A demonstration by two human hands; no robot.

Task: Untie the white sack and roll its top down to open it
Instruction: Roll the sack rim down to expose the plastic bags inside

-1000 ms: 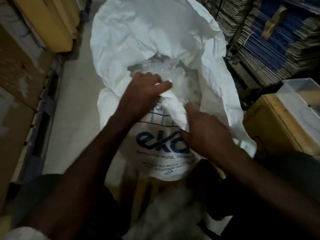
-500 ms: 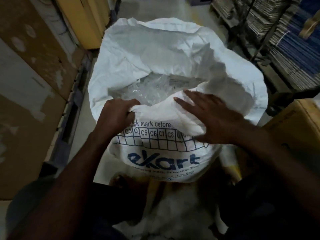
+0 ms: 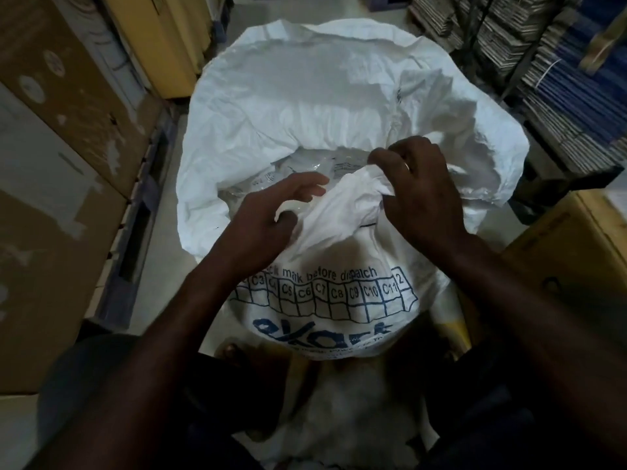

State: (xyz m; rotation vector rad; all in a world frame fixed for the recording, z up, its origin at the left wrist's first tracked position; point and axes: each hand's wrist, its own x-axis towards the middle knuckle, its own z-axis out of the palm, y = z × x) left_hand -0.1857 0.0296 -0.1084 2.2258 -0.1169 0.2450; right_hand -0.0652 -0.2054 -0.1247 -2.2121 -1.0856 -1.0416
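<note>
The white sack [image 3: 305, 106] stands open in front of me, with blue print and a grid of boxes on its near side. Its far rim stands tall; the near rim is bunched and folded over. My right hand [image 3: 420, 195] is shut on the bunched near rim, a ring on one finger. My left hand [image 3: 271, 218] sits on the near rim just left of it, thumb pressed on the fabric and fingers curled over the mouth. Clear plastic packets [image 3: 305, 174] show inside the sack.
Brown cartons [image 3: 57, 164] line the left side, with a yellow panel [image 3: 163, 39] behind them. Stacks of flat cardboard and blue sheets [image 3: 559, 79] fill the right. A yellow carton [image 3: 573, 252] stands at my right, close to the sack. Pale floor runs ahead on the left.
My right hand went from lying flat on the near rim to gripping a bunch of it higher up. My left hand shifted right along the rim. The sack mouth gapes wider.
</note>
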